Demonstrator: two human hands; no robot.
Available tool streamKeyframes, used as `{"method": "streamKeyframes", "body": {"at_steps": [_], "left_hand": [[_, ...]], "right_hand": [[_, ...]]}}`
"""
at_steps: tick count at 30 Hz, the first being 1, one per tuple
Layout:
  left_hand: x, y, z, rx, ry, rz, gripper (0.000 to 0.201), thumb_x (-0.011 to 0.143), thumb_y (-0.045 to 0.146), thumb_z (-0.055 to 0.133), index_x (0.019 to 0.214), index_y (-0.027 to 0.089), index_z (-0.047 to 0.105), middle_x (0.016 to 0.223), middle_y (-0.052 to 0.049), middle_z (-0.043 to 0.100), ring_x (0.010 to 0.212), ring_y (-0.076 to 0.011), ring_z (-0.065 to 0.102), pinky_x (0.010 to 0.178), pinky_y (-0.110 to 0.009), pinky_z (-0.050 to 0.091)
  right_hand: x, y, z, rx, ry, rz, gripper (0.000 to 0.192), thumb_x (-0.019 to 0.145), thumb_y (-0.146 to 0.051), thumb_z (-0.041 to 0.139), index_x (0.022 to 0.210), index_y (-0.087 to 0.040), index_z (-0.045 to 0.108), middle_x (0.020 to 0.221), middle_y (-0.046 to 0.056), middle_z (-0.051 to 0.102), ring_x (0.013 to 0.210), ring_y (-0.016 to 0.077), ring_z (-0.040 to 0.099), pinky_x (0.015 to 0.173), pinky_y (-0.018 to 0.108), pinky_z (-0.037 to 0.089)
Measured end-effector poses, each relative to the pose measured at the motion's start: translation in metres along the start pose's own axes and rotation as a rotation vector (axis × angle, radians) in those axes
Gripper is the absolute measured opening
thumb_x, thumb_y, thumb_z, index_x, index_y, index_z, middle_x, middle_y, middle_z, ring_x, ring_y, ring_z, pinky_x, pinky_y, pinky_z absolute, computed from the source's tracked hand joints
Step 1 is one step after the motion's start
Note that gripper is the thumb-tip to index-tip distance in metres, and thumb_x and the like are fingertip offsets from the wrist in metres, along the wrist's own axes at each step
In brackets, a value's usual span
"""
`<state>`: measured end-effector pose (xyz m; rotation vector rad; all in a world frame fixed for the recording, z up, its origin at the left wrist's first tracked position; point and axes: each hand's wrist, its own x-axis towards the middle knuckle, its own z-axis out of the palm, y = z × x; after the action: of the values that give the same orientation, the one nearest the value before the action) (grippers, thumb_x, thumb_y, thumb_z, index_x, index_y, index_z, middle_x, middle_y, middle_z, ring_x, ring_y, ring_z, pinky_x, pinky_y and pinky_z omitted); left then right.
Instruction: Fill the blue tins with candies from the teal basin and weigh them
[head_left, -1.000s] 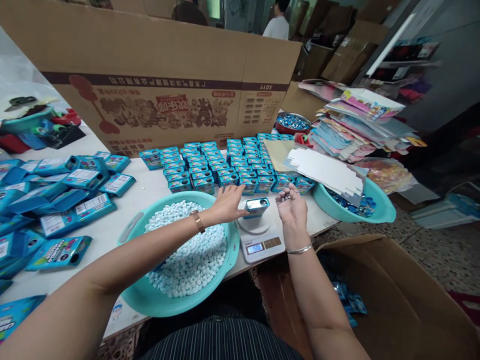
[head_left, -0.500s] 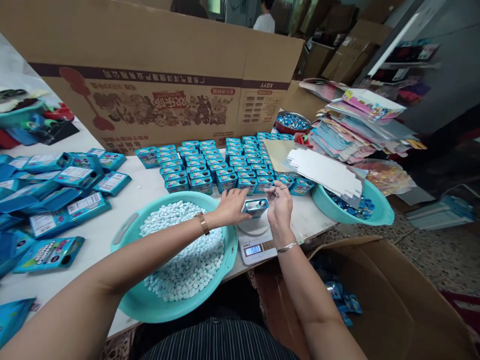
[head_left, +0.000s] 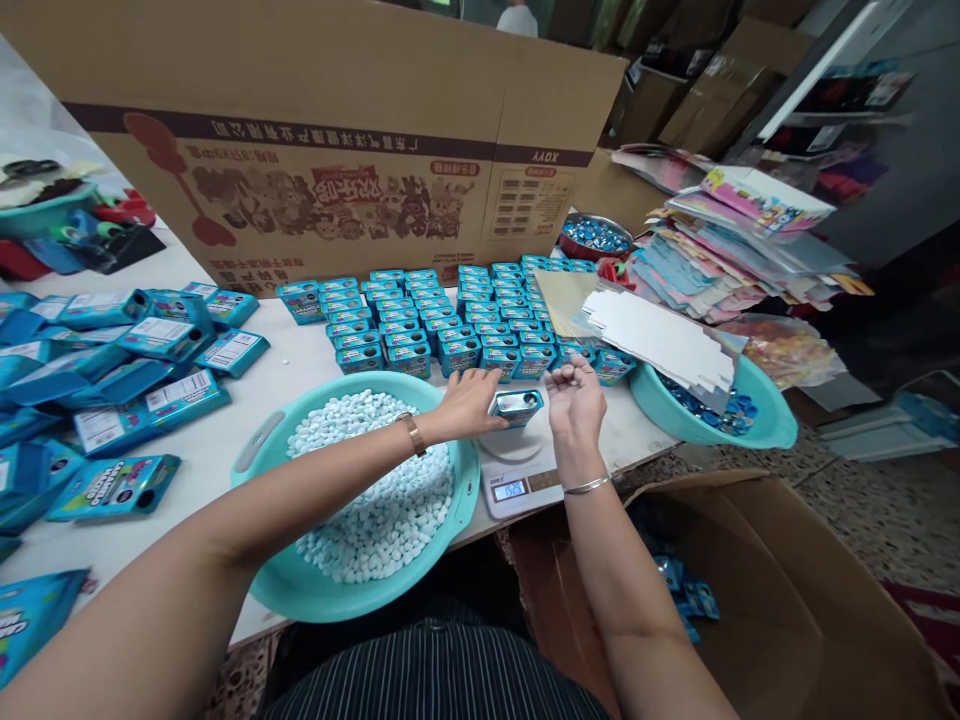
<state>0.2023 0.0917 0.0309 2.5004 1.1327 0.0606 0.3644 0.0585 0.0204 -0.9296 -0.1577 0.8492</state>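
- A small blue tin (head_left: 517,405) was seen lying on the round white pan of a scale (head_left: 517,470), near the front edge of the bench (head_left: 300,360).
- The left hand (head_left: 466,402) was laid against the tin's left side, with the fingers closed around it.
- The right hand (head_left: 576,400) was held just to the right of the tin, palm turned up and fingers curled loosely together near the thumb; whether anything was pinched between them could not be told.
- A wristband was worn on the left wrist and a thin bangle on the right.
- A large teal basin (head_left: 465,500) heaped with pale blue candies (head_left: 375,500) was placed directly left of the scale, under the left forearm.
- Rows of matching blue tins (head_left: 442,320) were lined up behind the scale, in front of a big cardboard box (head_left: 337,150).
- A second teal basin (head_left: 757,425) was set to the right, partly covered by white card sheets (head_left: 660,340).
- Flat blue packets (head_left: 150,370) were scattered over the bench's left side.
- An open carton (head_left: 787,590) was seen on the floor at the right.
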Motion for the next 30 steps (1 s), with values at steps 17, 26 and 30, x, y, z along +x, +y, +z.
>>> {"method": "streamKeyframes", "body": {"at_steps": [17,26,30], "left_hand": [[0.011,0.007,0.010,0.020,0.003,0.033,0.080,0.077,0.048,0.071,0.143,0.020,0.036,0.139,-0.017,0.054,0.129,-0.0372,0.048,0.103,-0.049,0.038],[0.013,0.007,0.013,0.035,0.002,0.035,0.076,0.077,0.047,0.071,0.140,0.019,0.039,0.137,-0.017,0.056,0.128,-0.0368,0.049,0.101,-0.049,0.040],[0.015,0.008,0.015,0.037,0.003,0.037,0.078,0.077,0.047,0.071,0.141,0.020,0.037,0.139,-0.017,0.054,0.130,-0.0369,0.048,0.104,-0.050,0.038]], "right_hand": [[0.000,-0.012,-0.016,0.060,0.003,-0.011,0.017,0.077,-0.009,0.052,0.088,-0.020,0.060,0.070,-0.005,0.058,0.062,0.0067,0.057,0.069,0.023,0.053],[-0.008,0.002,-0.004,0.052,-0.008,0.074,0.016,0.075,-0.010,0.052,0.086,-0.019,0.060,0.064,-0.007,0.056,0.056,0.0058,0.055,0.064,0.019,0.049],[-0.009,0.011,-0.003,-0.015,-0.035,0.021,0.015,0.074,-0.012,0.055,0.085,-0.019,0.061,0.067,-0.005,0.060,0.062,0.0077,0.059,0.067,0.021,0.049]]}}
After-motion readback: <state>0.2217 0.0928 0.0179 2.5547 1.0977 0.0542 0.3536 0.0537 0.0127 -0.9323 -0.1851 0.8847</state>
